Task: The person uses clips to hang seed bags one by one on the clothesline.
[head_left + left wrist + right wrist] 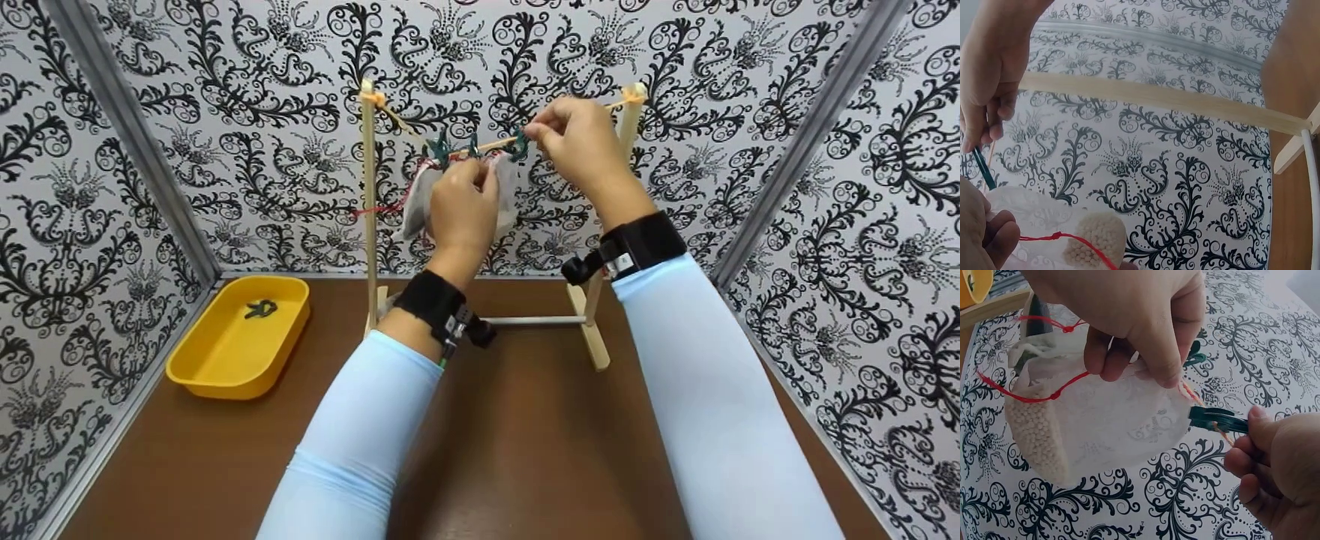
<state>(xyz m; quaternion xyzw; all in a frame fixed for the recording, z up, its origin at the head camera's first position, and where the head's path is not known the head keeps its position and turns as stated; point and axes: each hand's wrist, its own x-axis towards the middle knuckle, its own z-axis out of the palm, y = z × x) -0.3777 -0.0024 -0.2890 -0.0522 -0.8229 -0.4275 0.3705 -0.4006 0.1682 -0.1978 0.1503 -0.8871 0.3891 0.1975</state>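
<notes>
My left hand (465, 214) pinches the top edge of a sheer white drawstring bag (1112, 427) hanging at an orange cord (491, 145). White pellets (1036, 424) lie in its lower end, and a red drawstring (1055, 395) trails from it. My right hand (589, 146) pinches the handle end of a green clothespin (1216, 419), whose other end meets the bag's upper corner by the cord. Further left on the cord are more green clothespins (441, 148). Behind my left hand hangs another pouch (420, 196) with dark contents; my fingers partly hide both bags.
Two wooden posts (370, 202) hold the cord, joined low down by a white bar (536, 321). On the brown table (510, 450), a yellow tray (225, 337) at the left contains dark green clothespins (261, 308). Patterned walls (825, 225) enclose the back and sides.
</notes>
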